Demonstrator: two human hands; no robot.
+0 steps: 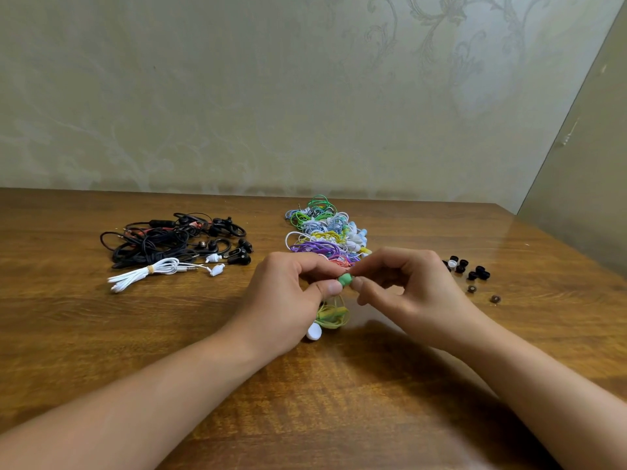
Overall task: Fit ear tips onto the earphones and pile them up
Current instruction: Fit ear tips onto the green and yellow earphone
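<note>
Above the middle of the brown wood-grain table (373, 385), two bare hands meet over a small green earbud (345, 279). The left hand (288, 293) has its fingers curled and pinches the earbud between thumb and forefinger; the right hand (403, 286) also has curled fingers, its thumb and forefinger tips closed at the earbud's right end — whether an ear tip sits between them I cannot tell. Below the left hand hangs the same earphone's coiled yellow-green cable (334, 315), with a second white-tipped earbud (314, 332) resting near the table surface beside the wrist. Just behind the hands lies a long pile of coloured earphones (322, 228) — green, white, blue, yellow and purple cables bundled together. Well to the left sits a tangle of black earphones (176, 239), and in front of it a white earphone set bound with a band (152, 270). To the right of the hands, a scatter of small black ear tips (470, 269) lies on the table, one white among them.
</note>
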